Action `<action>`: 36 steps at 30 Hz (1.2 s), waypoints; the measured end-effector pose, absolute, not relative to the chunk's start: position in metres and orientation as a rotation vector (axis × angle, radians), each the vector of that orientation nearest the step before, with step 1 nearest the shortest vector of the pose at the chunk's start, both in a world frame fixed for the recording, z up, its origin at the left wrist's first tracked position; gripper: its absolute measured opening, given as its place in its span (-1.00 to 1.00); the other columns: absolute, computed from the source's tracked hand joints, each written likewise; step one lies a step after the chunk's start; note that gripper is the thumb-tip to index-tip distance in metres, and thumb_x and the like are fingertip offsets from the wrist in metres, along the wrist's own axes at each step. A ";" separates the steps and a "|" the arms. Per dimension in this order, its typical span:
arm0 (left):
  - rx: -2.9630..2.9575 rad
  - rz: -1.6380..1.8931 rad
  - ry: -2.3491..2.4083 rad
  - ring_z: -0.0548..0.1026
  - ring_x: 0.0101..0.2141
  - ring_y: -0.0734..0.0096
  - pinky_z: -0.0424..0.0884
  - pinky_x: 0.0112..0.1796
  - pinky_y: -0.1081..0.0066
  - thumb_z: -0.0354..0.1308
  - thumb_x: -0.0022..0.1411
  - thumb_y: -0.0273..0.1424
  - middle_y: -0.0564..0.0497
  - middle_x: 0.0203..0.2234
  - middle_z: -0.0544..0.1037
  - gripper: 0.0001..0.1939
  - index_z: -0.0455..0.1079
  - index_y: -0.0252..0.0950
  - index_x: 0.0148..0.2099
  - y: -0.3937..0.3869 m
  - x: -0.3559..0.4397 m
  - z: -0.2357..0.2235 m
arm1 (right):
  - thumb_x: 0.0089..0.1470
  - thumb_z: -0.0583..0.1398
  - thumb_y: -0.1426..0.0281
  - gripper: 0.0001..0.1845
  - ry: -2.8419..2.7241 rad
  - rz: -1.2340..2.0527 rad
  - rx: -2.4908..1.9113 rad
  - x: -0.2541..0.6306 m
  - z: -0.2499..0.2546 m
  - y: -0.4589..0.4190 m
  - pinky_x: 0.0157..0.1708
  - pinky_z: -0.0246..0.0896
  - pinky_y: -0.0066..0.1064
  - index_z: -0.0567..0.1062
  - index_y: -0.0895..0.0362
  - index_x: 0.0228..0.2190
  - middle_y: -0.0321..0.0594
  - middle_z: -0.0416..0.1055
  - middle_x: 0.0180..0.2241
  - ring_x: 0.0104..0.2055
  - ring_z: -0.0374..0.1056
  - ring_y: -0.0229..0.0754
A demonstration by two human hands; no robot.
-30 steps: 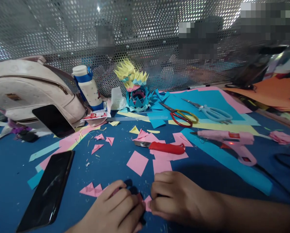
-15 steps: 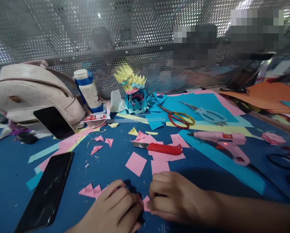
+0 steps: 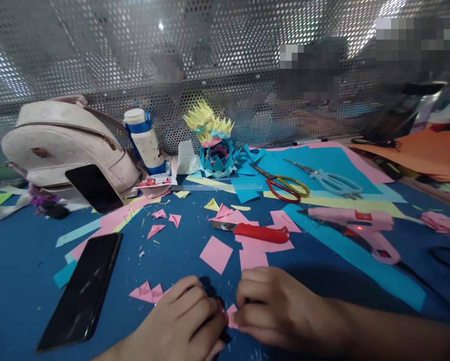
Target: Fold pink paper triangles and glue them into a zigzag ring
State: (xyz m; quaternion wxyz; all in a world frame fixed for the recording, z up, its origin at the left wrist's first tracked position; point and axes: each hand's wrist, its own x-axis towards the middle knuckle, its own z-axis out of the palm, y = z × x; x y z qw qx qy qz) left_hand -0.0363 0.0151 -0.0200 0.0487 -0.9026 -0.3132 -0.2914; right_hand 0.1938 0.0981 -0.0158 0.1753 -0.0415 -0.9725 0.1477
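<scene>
Both of my hands rest on the blue table (image 3: 17, 281) at the bottom centre, fingers curled. My left hand (image 3: 179, 326) and my right hand (image 3: 273, 308) pinch a small pink paper piece (image 3: 230, 316) between them; most of it is hidden under the fingers. Folded pink triangles (image 3: 147, 292) lie just left of my left hand. Flat pink squares (image 3: 216, 253) lie just beyond my fingers. A red-handled knife (image 3: 257, 232) lies further back on pink paper.
A black phone (image 3: 84, 288) lies at the left. A pink glue gun (image 3: 356, 223) rests on a blue sheet at the right. Scissors (image 3: 285, 184), a paper flower model (image 3: 213, 145), a bottle (image 3: 144, 140) and a white backpack (image 3: 64, 145) stand along a perforated metal screen.
My hands stay pinched on the pink piece in the same place. The view shifts slightly, so things on the table sit a little further right.
</scene>
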 end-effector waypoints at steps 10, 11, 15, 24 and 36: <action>-2.712 -0.991 -0.913 0.45 -0.41 0.38 0.40 -0.08 0.27 -0.07 0.48 -0.39 0.00 -0.42 0.58 -0.67 0.50 -0.37 -0.20 0.021 -0.035 -0.023 | 0.30 0.09 0.43 -0.81 -2.704 0.383 -0.127 0.192 -0.024 0.097 -0.42 -0.05 -0.34 0.42 0.14 -0.38 -0.31 0.42 -0.39 -0.39 0.21 -0.27; -2.710 -0.987 -0.911 0.45 -0.40 0.39 0.40 -0.08 0.27 -0.07 0.49 -0.39 0.00 -0.41 0.59 -0.67 0.50 -0.38 -0.20 0.021 -0.035 -0.023 | 0.30 0.09 0.44 -0.80 -2.699 0.376 -0.128 0.192 -0.024 0.096 -0.42 -0.05 -0.34 0.42 0.14 -0.38 -0.31 0.42 -0.39 -0.39 0.21 -0.27; -2.714 -0.971 -0.889 0.44 -0.42 0.41 0.41 -0.10 0.29 -0.06 0.49 -0.39 0.01 -0.41 0.59 -0.66 0.50 -0.38 -0.21 0.022 -0.037 -0.021 | 0.31 0.07 0.46 -0.77 -2.688 0.358 -0.131 0.192 -0.023 0.095 -0.42 -0.05 -0.34 0.40 0.14 -0.41 -0.30 0.41 -0.40 -0.40 0.21 -0.28; -2.739 -0.941 -0.887 0.44 -0.39 0.41 0.36 -0.07 0.26 0.00 0.47 -0.36 0.02 -0.36 0.58 -0.70 0.52 -0.37 -0.19 0.023 -0.041 -0.028 | 0.32 0.07 0.41 -0.86 -2.743 0.440 -0.125 0.195 -0.021 0.098 -0.41 -0.06 -0.35 0.43 0.14 -0.23 -0.31 0.43 -0.36 -0.39 0.18 -0.25; -2.761 -0.873 -0.884 0.48 -0.34 0.39 0.27 0.07 0.26 -0.01 0.48 -0.36 0.03 -0.40 0.60 -0.68 0.54 -0.39 -0.17 0.016 -0.042 -0.024 | 0.35 0.03 0.36 -0.81 -2.792 0.429 -0.078 0.198 -0.015 0.100 -0.42 -0.05 -0.34 0.42 0.14 -0.23 -0.30 0.41 -0.33 -0.38 0.16 -0.24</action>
